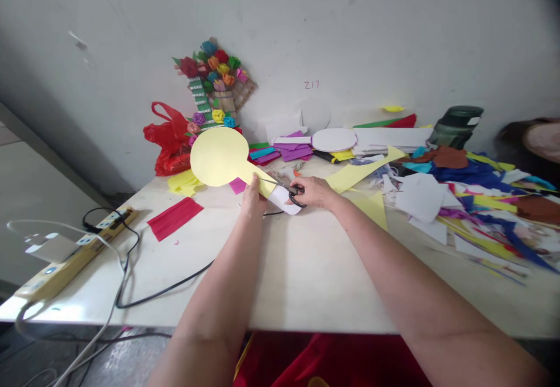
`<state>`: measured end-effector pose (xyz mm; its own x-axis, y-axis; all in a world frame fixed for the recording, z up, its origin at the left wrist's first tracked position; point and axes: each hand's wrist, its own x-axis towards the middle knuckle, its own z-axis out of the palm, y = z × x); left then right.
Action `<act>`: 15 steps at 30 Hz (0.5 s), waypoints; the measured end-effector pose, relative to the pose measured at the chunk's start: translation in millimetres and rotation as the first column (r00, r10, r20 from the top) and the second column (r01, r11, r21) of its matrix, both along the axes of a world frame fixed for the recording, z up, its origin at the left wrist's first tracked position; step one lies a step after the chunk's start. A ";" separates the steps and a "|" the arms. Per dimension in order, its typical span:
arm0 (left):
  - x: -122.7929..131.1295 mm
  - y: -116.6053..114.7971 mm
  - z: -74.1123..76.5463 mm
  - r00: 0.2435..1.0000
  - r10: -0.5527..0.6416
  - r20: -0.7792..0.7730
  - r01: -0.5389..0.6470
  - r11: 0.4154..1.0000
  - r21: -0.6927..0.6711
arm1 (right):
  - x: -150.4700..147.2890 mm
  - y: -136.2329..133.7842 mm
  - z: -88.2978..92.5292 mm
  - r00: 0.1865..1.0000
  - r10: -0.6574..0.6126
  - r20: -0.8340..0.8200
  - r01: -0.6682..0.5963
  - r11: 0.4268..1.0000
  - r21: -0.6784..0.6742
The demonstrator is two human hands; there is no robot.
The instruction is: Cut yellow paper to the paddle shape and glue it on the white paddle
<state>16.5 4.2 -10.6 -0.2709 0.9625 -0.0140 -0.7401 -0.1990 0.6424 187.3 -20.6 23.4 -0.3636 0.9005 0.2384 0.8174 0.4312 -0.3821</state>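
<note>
My left hand [253, 199] grips a pale yellow paper cutout [219, 157] by its narrow stem; the cutout has a large round head pointing up and left. My right hand [313, 192] is closed around black-handled scissors [297, 196]. Their blades lie along the stem, pointing toward the left hand. Below the stem's lower end shows a white rounded piece of paper [285, 200]; whether it is joined to the yellow one I cannot tell. To the right of my right hand lies a yellow paper offcut [365, 168].
A heap of coloured scraps [476, 200] covers the right side, with a dark green bottle [456, 127] behind. Paper flowers [214, 78] and a red plastic bag [168, 142] stand at the back left. A power strip [83, 259] with trailing cables lies left; red paper [175, 218] is nearby.
</note>
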 end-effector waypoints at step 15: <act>2.0 -2.4 3.6 1.000 0.008 -0.014 -0.008 1.000 0.010 | -0.4 0.8 2.3 1.000 -0.006 0.028 0.005 0.999 0.037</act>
<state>18.5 1.8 -7.0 -0.2784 0.9605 -0.0007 -0.7294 -0.2110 0.6507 186.9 -19.8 25.7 -0.3660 0.8931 0.2616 0.8299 0.4404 -0.3425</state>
